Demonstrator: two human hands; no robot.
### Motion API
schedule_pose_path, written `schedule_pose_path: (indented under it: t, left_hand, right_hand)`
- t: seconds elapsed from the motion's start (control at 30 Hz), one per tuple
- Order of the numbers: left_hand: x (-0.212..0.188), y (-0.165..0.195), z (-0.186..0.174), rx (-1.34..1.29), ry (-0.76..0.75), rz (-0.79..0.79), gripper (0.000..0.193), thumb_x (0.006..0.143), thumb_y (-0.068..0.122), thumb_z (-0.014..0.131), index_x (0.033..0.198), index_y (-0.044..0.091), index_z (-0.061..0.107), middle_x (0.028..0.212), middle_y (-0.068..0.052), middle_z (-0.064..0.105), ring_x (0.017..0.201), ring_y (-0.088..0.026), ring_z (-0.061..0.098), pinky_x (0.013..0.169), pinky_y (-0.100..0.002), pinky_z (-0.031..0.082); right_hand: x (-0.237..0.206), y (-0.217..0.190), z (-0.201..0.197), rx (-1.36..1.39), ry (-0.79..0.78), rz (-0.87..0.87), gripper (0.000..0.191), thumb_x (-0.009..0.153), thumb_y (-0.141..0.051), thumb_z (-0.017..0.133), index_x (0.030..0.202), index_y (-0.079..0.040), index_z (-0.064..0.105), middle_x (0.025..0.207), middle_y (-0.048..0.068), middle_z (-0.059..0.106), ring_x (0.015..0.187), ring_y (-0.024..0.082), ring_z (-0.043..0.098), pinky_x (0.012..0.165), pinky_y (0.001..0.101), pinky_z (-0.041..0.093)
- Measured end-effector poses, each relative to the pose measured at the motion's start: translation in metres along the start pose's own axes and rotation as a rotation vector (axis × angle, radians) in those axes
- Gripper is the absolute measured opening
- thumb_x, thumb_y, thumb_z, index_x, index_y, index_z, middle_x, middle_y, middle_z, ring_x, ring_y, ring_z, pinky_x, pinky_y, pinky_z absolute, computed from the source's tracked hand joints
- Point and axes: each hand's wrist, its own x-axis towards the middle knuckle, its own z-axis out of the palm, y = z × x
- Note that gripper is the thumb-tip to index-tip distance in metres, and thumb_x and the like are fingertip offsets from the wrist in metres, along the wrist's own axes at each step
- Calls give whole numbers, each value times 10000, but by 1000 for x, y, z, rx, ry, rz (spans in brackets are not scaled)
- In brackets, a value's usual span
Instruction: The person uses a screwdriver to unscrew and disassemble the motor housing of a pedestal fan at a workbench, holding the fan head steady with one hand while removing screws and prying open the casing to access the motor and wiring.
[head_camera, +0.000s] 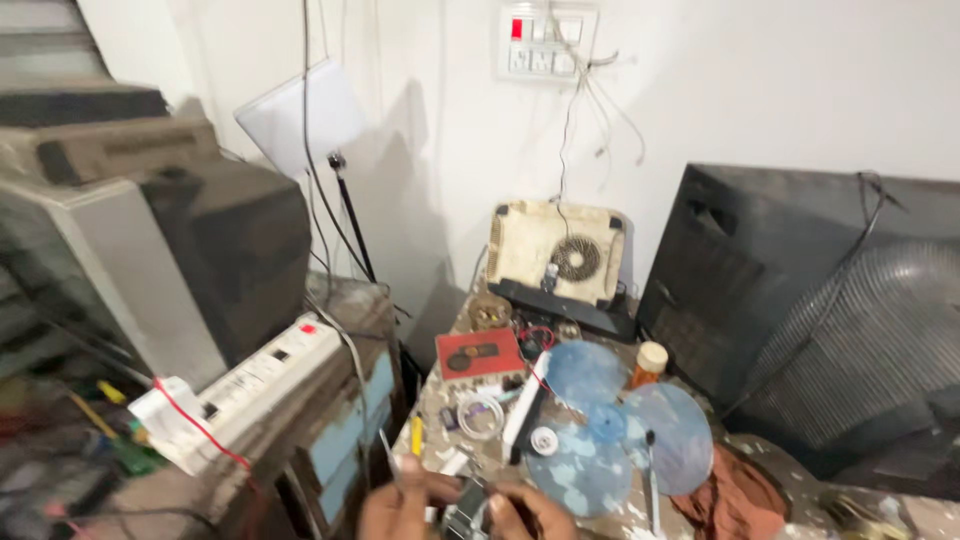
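A: Where are the two hands?

B: Low down, at the near edge of the table (445, 395). The left hand (400, 505) and the right hand (530, 512) are close together, partly cut off by the bottom of the picture.

A: What do they hold?

B: A small grey metal part (466, 512) sits between them. The fingers of both hands curl around it and pinch it. A thin metal tool (388, 455) sticks up by the left hand, but it is too blurry to tell if the fingers grip it.

A: What is near them?

B: A blue fan blade (610, 425) lies flat just beside the right hand, with a screwdriver (651, 480) lying on it. An orange rag (735, 495) is at the right edge. A red box (479, 355) is in the middle, and a white coil of wire (480, 415) is next to it.

A: Is there room to move?

B: Not much. The table is small and crowded. A dusty cream fan case (556, 252) stands at the far edge against the wall. A white power strip (250, 385) lies on a bench past the left edge.
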Motion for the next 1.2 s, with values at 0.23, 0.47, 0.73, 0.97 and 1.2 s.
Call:
schedule_pose_path:
  t: [0.23, 0.47, 0.73, 0.97, 1.2]
  left_hand:
    - [-21, 70, 42, -114, 87, 15, 742, 1016, 480, 394, 654, -95, 692, 906, -220, 824, 786, -282, 739, 771, -391, 573]
    - [-76, 195, 68, -434, 158, -273, 731, 1058, 556, 340, 817, -84, 597, 990, -235, 774, 746, -318, 674, 731, -456, 558]
    - [-122, 241, 77, -388, -84, -271, 405, 1012, 357, 490, 1121, 21, 688, 1108, -122, 748, 954, -231, 709, 811, -398, 581]
    - [-107, 196, 70, -20, 65, -139, 255, 935, 190, 650, 1088, 16, 756, 984, -76, 729, 927, -148, 719, 695, -355, 592]
    - [-63, 135, 37, 376, 108, -115, 261, 952, 239, 712, 1077, 19, 777, 861, -119, 742, 729, -220, 641, 642, -344, 505]
  right_hand:
    - [-27, -79, 25, -188, -305, -198, 354, 896, -217, 782, 1169, 7, 756, 1069, 102, 812, 1050, 206, 780, 970, 358, 561]
    - [-87, -245, 61, -537, -98, -451, 451, 712, -88, 855, 1121, -32, 675, 1089, 113, 671, 1075, 284, 694, 914, 387, 524]
    - [-98, -270, 56, -201, -99, -170, 202, 937, -181, 644, 1082, -50, 694, 918, 44, 745, 837, 185, 682, 728, 323, 544]
    - [-85, -220, 25, 103, 3, 316, 292, 947, -313, 560, 1064, -97, 717, 742, 24, 647, 557, 129, 580, 473, 287, 432]
    - [-81, -167, 35, -160, -1, 310, 375, 963, -390, 722, 950, -22, 648, 690, 2, 550, 547, 88, 504, 482, 273, 426]
